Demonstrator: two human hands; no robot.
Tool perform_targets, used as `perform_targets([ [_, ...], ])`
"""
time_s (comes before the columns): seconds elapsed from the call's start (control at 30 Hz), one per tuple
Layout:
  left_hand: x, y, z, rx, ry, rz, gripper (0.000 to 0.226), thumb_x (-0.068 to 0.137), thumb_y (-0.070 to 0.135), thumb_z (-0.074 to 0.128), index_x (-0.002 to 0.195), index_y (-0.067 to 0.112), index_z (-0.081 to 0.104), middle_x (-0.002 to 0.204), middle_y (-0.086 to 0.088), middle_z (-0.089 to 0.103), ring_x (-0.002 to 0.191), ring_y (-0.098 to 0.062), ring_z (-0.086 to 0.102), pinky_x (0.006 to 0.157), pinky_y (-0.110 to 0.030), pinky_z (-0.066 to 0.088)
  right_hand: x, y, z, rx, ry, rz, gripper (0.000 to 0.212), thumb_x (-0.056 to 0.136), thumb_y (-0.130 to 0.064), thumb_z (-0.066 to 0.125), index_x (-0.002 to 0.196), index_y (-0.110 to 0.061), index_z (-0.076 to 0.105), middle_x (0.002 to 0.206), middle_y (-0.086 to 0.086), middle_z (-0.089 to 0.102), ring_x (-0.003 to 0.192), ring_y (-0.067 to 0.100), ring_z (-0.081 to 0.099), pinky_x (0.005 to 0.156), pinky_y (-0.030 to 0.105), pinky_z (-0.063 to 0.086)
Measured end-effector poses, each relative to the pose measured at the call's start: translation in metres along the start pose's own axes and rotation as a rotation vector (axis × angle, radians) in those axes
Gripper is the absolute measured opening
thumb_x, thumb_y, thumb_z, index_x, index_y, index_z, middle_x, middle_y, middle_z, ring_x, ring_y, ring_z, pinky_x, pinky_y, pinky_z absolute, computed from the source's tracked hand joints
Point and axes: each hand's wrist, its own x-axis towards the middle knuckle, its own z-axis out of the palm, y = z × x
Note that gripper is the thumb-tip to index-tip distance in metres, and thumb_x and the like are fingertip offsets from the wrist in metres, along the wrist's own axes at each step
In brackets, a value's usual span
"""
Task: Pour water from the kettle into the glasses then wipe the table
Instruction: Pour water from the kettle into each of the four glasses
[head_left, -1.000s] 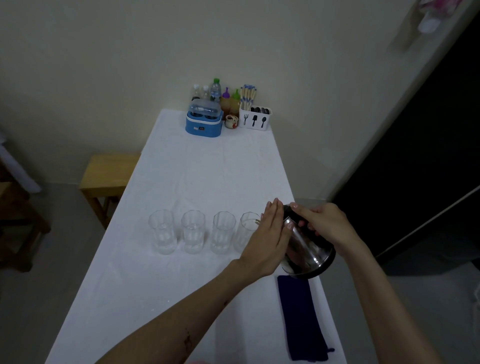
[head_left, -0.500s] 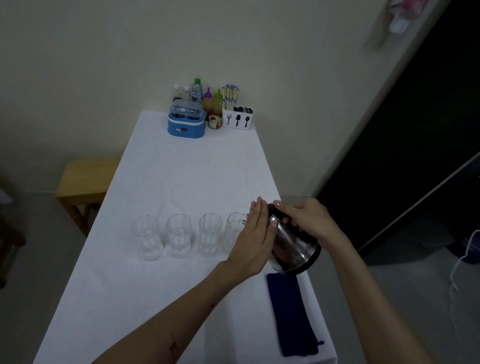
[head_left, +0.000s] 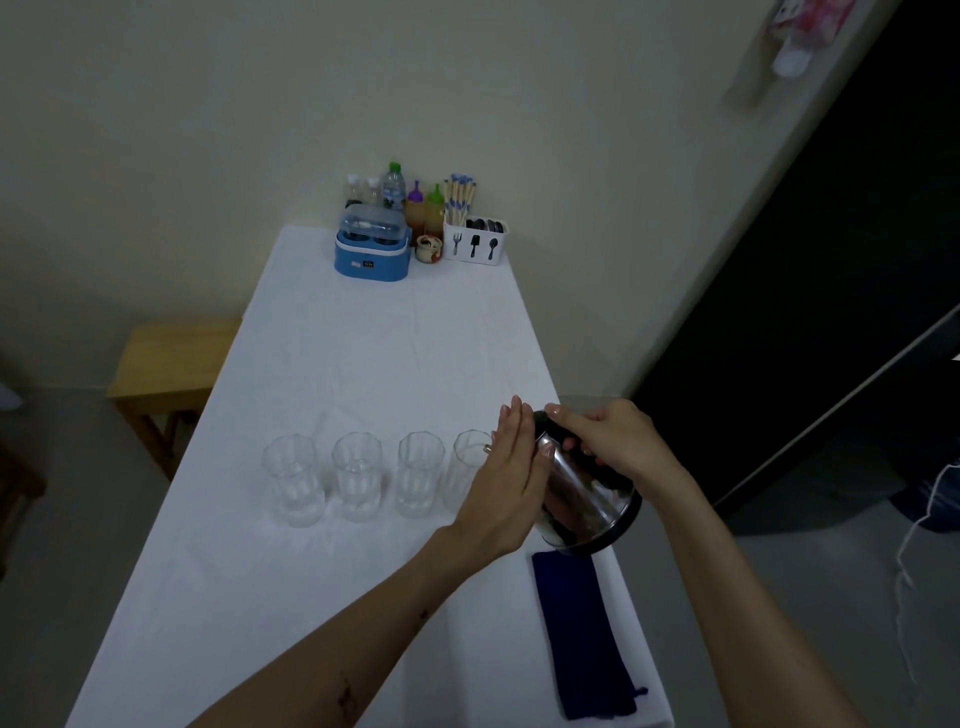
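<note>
Four glasses (head_left: 358, 475): one row, just left of the left hand
Table (head_left: 363, 364): white cover, far end against a pale wall
Stool (head_left: 171, 358): wooden, well left
Kettle (head_left: 587, 499): one, tilted toward the nearest glass
Left hand (head_left: 511, 480): fingers straight, flat against the kettle
Right hand (head_left: 613, 441): curled over the kettle's dark top
Cloth (head_left: 582, 634): one, dark blue, just below the kettle

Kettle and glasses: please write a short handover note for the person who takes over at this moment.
Right hand grips the steel kettle, tilted toward the rightmost glass.
Left hand, fingers straight, rests flat against the kettle's side.
Four glasses stand in a row on the white table; their water levels cannot be told.
Blue cloth lies at the near right edge, untouched.
Left: finish pouring, set the kettle down, wipe the table.
</note>
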Motion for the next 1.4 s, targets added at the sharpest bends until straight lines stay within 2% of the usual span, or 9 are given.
perform_targets([
  [0.1,-0.0011,-0.0007,0.0003,0.045,-0.009,0.037,0.052,0.105,0.026,0.019,0.146,0.014,-0.012,0.155,0.005,-0.016,0.142,-0.007,-0.018,0.118,-0.023,-0.003,0.0002,-0.0006,0.0003,-0.001,-0.002,0.004,0.053,0.087,-0.056,0.066,0.066,-0.008,0.077,0.061,0.009,0.067,0.055,0.016,0.059,0.061,0.027,0.046],
  [0.23,-0.0005,-0.0027,0.0024,0.02,-0.002,0.016,0.053,0.106,0.026,0.019,0.15,0.011,-0.006,0.161,-0.001,-0.012,0.146,-0.009,-0.015,0.116,-0.019,-0.004,-0.0018,-0.0001,0.0002,-0.014,-0.001,0.007,0.053,0.087,-0.056,0.065,0.066,-0.009,0.076,0.062,0.009,0.069,0.056,0.017,0.061,0.062,0.027,0.048],
  [0.43,0.0,-0.0055,0.004,0.016,-0.013,0.021,0.054,0.105,0.026,0.022,0.151,0.013,-0.004,0.16,0.002,-0.011,0.147,-0.009,-0.012,0.114,-0.016,-0.004,-0.0022,0.0002,0.0013,-0.016,0.009,0.004,0.052,0.086,-0.055,0.066,0.063,-0.009,0.075,0.055,0.004,0.064,0.052,0.015,0.057,0.058,0.026,0.046],
  [0.57,0.0021,-0.0027,0.0036,-0.05,0.049,-0.036,0.056,0.104,0.027,0.029,0.153,0.013,0.007,0.162,0.001,0.002,0.149,-0.014,-0.001,0.117,-0.023,0.002,-0.002,0.0009,0.0008,-0.013,0.008,0.007,0.053,0.086,-0.056,0.066,0.065,-0.008,0.076,0.058,0.006,0.066,0.053,0.016,0.058,0.058,0.026,0.046],
  [0.73,0.0001,-0.003,0.0016,0.009,-0.013,0.006,0.054,0.106,0.028,0.021,0.151,0.013,-0.003,0.161,0.0,-0.01,0.147,-0.009,-0.01,0.112,-0.015,-0.004,-0.0012,0.0013,-0.0001,-0.025,0.014,-0.002,0.053,0.086,-0.057,0.067,0.064,-0.009,0.076,0.053,0.003,0.064,0.05,0.015,0.057,0.056,0.026,0.045],
  [0.97,0.0001,-0.0028,0.0018,0.0,-0.013,0.019,0.053,0.106,0.025,0.021,0.151,0.012,-0.004,0.161,-0.001,-0.01,0.147,-0.01,-0.01,0.114,-0.017,-0.004,0.0002,0.0,-0.0005,-0.041,0.016,-0.012,0.053,0.085,-0.057,0.067,0.062,-0.011,0.075,0.054,0.005,0.063,0.049,0.017,0.056,0.053,0.026,0.044],
  [1.13,0.0035,-0.0043,0.0039,-0.053,0.056,-0.022,0.055,0.104,0.026,0.029,0.153,0.013,0.008,0.162,-0.001,0.003,0.149,-0.015,0.001,0.122,-0.035,0.007,0.0011,0.0006,-0.0002,-0.025,0.011,-0.011,0.054,0.084,-0.057,0.068,0.063,-0.009,0.075,0.052,0.005,0.061,0.049,0.018,0.055,0.053,0.028,0.044],
  [1.4,0.0017,-0.0034,0.0024,-0.056,0.066,-0.016,0.055,0.104,0.03,0.029,0.153,0.015,0.009,0.162,0.002,0.004,0.149,-0.013,0.001,0.119,-0.029,0.006,0.0001,0.0001,0.0003,-0.039,0.016,-0.013,0.055,0.085,-0.057,0.067,0.064,-0.007,0.076,0.051,0.003,0.062,0.047,0.015,0.056,0.054,0.026,0.044],
])
